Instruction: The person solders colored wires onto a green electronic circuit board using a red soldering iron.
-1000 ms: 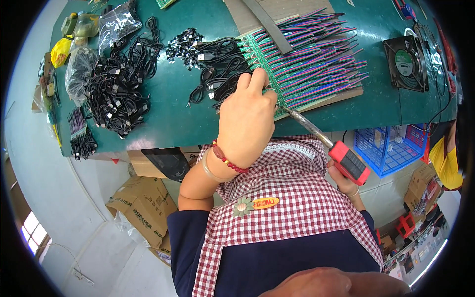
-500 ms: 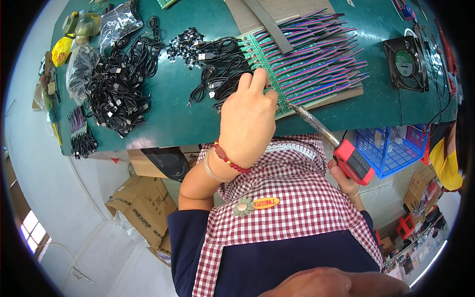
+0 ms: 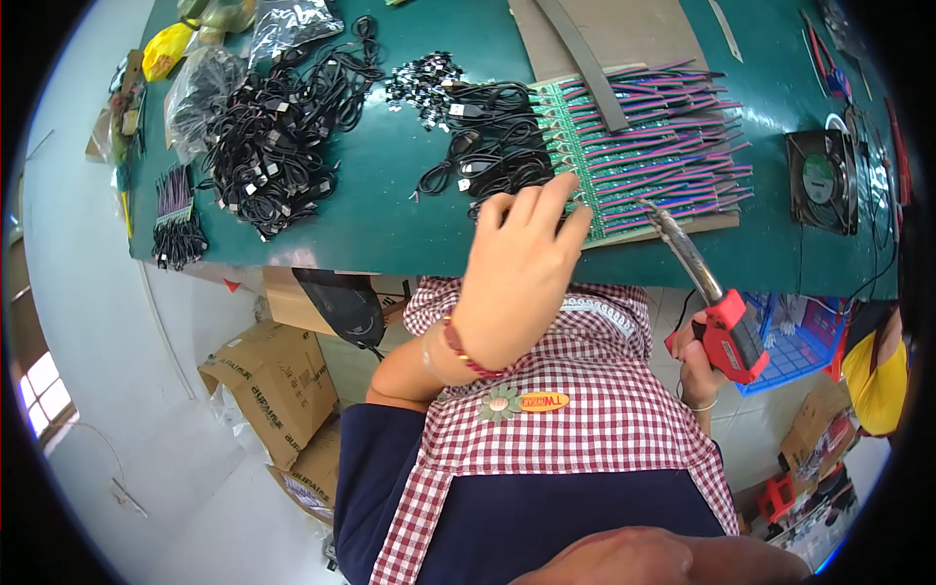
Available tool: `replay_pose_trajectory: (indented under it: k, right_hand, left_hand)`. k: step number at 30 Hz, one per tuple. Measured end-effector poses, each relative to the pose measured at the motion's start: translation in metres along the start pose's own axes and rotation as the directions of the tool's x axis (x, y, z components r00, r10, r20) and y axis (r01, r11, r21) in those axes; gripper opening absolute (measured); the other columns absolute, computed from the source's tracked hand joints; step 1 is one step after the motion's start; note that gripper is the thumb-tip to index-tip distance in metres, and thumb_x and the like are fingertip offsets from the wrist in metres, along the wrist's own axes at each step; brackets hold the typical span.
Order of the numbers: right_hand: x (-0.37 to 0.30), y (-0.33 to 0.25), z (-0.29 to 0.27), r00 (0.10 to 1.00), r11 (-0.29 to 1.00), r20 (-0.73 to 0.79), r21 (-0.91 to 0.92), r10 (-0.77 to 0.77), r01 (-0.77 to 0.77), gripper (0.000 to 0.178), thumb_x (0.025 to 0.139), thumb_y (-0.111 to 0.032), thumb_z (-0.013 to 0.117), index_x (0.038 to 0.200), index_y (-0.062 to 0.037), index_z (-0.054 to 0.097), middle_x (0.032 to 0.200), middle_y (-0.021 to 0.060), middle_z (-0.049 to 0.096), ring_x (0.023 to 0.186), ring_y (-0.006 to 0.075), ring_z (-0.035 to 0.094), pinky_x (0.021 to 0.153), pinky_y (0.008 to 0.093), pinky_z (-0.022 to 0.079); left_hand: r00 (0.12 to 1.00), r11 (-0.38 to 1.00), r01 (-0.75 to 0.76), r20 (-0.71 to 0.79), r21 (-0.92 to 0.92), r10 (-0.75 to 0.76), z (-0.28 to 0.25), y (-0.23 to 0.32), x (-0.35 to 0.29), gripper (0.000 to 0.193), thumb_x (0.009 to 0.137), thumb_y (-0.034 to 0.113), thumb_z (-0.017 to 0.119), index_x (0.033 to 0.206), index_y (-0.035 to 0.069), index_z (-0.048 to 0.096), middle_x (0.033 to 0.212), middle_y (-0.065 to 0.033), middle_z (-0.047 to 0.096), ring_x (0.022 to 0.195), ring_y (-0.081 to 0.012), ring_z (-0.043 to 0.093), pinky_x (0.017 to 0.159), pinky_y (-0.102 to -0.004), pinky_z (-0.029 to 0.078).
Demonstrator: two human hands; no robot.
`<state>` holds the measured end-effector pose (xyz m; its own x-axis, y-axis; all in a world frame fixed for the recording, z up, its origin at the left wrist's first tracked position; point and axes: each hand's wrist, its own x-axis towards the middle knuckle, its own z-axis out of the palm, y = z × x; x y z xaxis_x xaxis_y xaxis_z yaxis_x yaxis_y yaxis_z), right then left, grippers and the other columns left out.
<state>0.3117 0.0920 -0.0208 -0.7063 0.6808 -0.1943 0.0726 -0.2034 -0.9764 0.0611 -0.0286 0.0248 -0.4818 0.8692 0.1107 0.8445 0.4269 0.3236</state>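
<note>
My right hand [image 3: 698,372] is closed round the handle of a red and black soldering gun [image 3: 731,341]. The metal barrel points up and left, its tip over the striped wires [image 3: 673,185] near the front corner of the board. My left hand [image 3: 526,258] hovers at the near end of a green circuit board panel [image 3: 565,136], thumb and fingers curved and apart; nothing shows in them, though the fingertips partly cover what lies beneath. Black cables [image 3: 502,146] with USB plugs run out from the panel's left side, and pink, blue and black wires from its right.
A grey metal bar [image 3: 585,63] lies across the panel on cardboard [image 3: 653,29]. Left stand a large heap of black cables [image 3: 278,146] and a small pile of connectors [image 3: 424,83]. A fan [image 3: 821,183] stands right; a blue basket [image 3: 795,341] sits below the table edge.
The soldering gun's tip has moved off the panel's near end, to the right. My left hand's fingers have spread from a closer, pinched pose. The whole view has shifted slightly.
</note>
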Motion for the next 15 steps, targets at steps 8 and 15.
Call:
replay_pose_trajectory:
  k: [8, 15]
  right_hand:
    - [0.015, -0.006, 0.0, 0.994, 0.991, 0.05, 0.104, -0.094, 0.088, 0.039, 0.082, -0.007, 0.056, 0.119, 0.0033, 0.045, 0.066, 0.0046, 0.047, 0.056, 0.0131, 0.043, 0.052, 0.0287, 0.038]
    - [0.016, -0.012, 0.01, 0.988, 0.981, 0.018, 0.121, -0.154, 0.151, 0.036, 0.082, -0.008, 0.056, 0.114, 0.003, 0.045, 0.065, 0.0043, 0.046, 0.055, 0.0129, 0.043, 0.052, 0.0281, 0.038]
  left_hand:
    - [0.94, 0.933, 0.315, -0.081, -0.173, -0.333, 0.004, -0.115, -0.011, 0.031, 0.077, 0.003, 0.062, 0.107, 0.001, 0.054, 0.087, -0.0103, 0.059, 0.081, -0.0269, 0.054, 0.075, -0.037, 0.044]
    - [0.92, 0.907, 0.34, -0.111, -0.246, -0.375, 0.001, -0.127, -0.029, 0.029, 0.079, 0.001, 0.058, 0.107, -0.004, 0.054, 0.079, -0.0095, 0.054, 0.063, -0.0183, 0.053, 0.06, -0.0284, 0.044]
